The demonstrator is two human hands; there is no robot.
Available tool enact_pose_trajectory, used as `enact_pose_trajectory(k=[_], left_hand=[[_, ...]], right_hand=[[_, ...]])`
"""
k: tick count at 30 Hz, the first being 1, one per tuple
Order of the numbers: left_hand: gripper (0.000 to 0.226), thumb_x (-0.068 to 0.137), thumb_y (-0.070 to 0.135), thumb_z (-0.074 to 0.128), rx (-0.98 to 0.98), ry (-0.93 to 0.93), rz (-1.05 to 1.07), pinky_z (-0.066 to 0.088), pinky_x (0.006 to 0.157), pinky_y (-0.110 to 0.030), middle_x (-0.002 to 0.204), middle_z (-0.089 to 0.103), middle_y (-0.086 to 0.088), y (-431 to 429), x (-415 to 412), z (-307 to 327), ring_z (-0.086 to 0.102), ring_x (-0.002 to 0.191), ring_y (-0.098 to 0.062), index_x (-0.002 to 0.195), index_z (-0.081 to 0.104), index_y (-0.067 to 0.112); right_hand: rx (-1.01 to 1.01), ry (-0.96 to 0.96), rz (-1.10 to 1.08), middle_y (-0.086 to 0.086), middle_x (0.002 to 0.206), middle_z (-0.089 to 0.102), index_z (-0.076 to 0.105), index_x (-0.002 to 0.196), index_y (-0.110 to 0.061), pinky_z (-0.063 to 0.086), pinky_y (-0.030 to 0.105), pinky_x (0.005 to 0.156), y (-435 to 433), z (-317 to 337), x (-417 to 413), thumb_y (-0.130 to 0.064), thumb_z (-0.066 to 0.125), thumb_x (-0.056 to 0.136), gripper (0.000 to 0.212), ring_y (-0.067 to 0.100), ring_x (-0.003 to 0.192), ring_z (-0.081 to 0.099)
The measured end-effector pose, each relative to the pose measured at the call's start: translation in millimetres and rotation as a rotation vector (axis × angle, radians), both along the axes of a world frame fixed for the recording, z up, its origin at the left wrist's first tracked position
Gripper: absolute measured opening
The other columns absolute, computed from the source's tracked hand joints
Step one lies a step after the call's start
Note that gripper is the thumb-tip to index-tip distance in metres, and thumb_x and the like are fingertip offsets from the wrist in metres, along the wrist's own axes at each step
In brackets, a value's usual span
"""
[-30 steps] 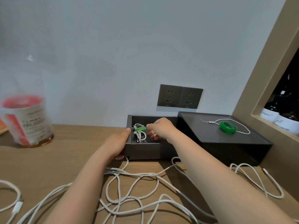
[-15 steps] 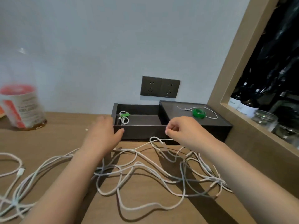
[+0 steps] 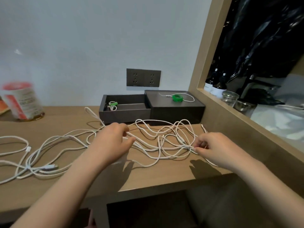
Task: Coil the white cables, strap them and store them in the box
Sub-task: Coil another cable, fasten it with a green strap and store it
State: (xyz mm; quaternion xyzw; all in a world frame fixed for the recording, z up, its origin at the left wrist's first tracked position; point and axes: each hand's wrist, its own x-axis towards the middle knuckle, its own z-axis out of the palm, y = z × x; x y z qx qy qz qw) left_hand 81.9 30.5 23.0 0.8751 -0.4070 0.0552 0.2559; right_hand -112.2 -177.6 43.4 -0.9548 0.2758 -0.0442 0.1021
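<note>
On the light wooden desk, both hands have come back from the dark grey open drawer box at the far edge, down onto the tangle of loose white cables. The left hand curls round one strand; the right hand pinches another (at the heap's right). One small green-strapped white coil lies stored in the box's left end — the next cable probably starts now.

Both bare forearms reach forward, well apart. The left hand lies palm-down, fingers curled over the white cables. The right hand pinches a strand between thumb and fingertips.
</note>
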Motion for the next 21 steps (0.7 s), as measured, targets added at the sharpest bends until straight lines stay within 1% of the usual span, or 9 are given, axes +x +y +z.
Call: enact_pose_trajectory(k=[2, 4, 8, 10, 14, 17, 19, 21], left_hand=[[0.036, 0.090, 0.042, 0.058, 0.002, -0.008, -0.032, 0.052, 0.084, -0.033, 0.107, 0.065, 0.003, -3.8, -15.2, -6.3, 0.061, 0.096, -0.014, 0.117, 0.064, 0.018], [0.035, 0.090, 0.042, 0.058, 0.008, -0.007, -0.060, 0.051, 0.085, -0.031, 0.108, 0.065, 0.005, -8.3, -28.8, -11.7, 0.059, 0.097, -0.012, 0.118, 0.063, 0.020], [0.033, 0.091, 0.043, 0.057, 0.031, -0.003, -0.084, 0.050, 0.083, -0.027, 0.107, 0.063, 0.007, -17.0, -47.9, -20.9, 0.058, 0.096, -0.010, 0.115, 0.063, 0.022], [0.031, 0.091, 0.042, 0.056, 0.044, -0.003, -0.091, 0.048, 0.082, -0.025, 0.107, 0.062, 0.007, -21.7, -55.8, -24.1, 0.057, 0.096, -0.010, 0.115, 0.062, 0.023], [0.031, 0.092, 0.041, 0.056, 0.059, 0.004, -0.103, 0.045, 0.080, -0.022, 0.108, 0.061, 0.008, -33.0, -68.1, -30.2, 0.055, 0.096, -0.008, 0.116, 0.061, 0.024], [0.030, 0.092, 0.040, 0.055, 0.054, 0.003, -0.109, 0.045, 0.082, -0.022, 0.110, 0.060, 0.008, -37.5, -74.1, -35.6, 0.055, 0.097, -0.008, 0.116, 0.061, 0.023], [0.029, 0.093, 0.040, 0.054, 0.057, 0.008, -0.103, 0.045, 0.083, -0.021, 0.111, 0.060, 0.008, -36.5, -76.9, -40.3, 0.055, 0.099, -0.007, 0.116, 0.060, 0.024], [0.026, 0.093, 0.039, 0.055, 0.064, 0.018, -0.091, 0.046, 0.082, -0.022, 0.109, 0.059, 0.007, -33.3, -78.7, -47.0, 0.055, 0.098, -0.008, 0.113, 0.060, 0.024]], right_hand=[[-0.003, 0.019, -0.011, -0.010, 0.085, 0.063, 0.068, 0.091, -0.028, 0.045, 0.017, 0.062, -1.9, -5.0, -19.5, -0.029, 0.062, 0.093, 0.007, 0.002, 0.079, 0.058], [-0.003, 0.033, -0.020, -0.011, 0.082, 0.061, 0.066, 0.087, -0.030, 0.044, 0.017, 0.062, -4.6, -10.7, -35.5, -0.029, 0.063, 0.092, 0.006, 0.002, 0.079, 0.057], [0.002, 0.044, -0.039, -0.011, 0.080, 0.062, 0.068, 0.082, -0.028, 0.049, 0.024, 0.068, -13.1, -23.1, -53.8, -0.031, 0.065, 0.087, 0.006, 0.003, 0.078, 0.057], [0.008, 0.034, -0.023, -0.012, 0.081, 0.063, 0.068, 0.082, -0.029, 0.048, 0.023, 0.066, -16.4, -27.2, -56.7, -0.031, 0.065, 0.087, 0.006, 0.002, 0.078, 0.057], [0.023, 0.004, 0.011, -0.013, 0.083, 0.062, 0.065, 0.081, -0.031, 0.042, 0.018, 0.061, -19.5, -33.7, -53.6, -0.032, 0.064, 0.088, 0.006, 0.002, 0.078, 0.056], [0.028, -0.007, 0.045, -0.012, 0.086, 0.062, 0.064, 0.085, -0.032, 0.044, 0.018, 0.063, -19.1, -39.3, -46.2, -0.033, 0.063, 0.089, 0.004, 0.003, 0.081, 0.056], [0.050, -0.014, 0.063, -0.011, 0.091, 0.062, 0.064, 0.092, -0.031, 0.041, 0.014, 0.061, -16.7, -42.0, -37.8, -0.032, 0.062, 0.091, 0.002, 0.004, 0.083, 0.057], [0.040, -0.041, 0.085, -0.009, 0.097, 0.062, 0.064, 0.104, -0.029, 0.043, 0.014, 0.065, -12.7, -43.9, -26.3, -0.030, 0.062, 0.092, 0.012, 0.005, 0.086, 0.057]])
